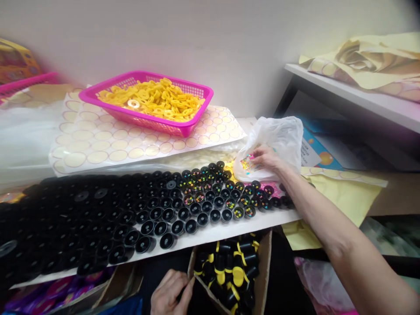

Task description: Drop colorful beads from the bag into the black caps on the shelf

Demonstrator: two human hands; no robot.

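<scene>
My right hand [264,157] reaches into a white plastic bag [287,133] at the back right. Its fingers are bent and drawn together on small coloured beads [245,165] in the bag; the fingertips are partly hidden. At the bottom, my left hand [172,291] is curled closed beside the left edge of a cardboard box [267,271]; what is inside its fingers, if anything, is hidden. In that box lie several black cups with yellow lids [239,275]. Rows of open black cups [177,227] stand across the white board, and those towards the right hold coloured beads.
Behind the cups, a pink basket [183,127] of yellow ring-shaped pieces [160,98] rests on sheets printed with ovals [118,155]. Yellow paper [341,197] lies below my right forearm. A white shelf [357,98] juts in at the right. Purple packages [62,288] sit low at left.
</scene>
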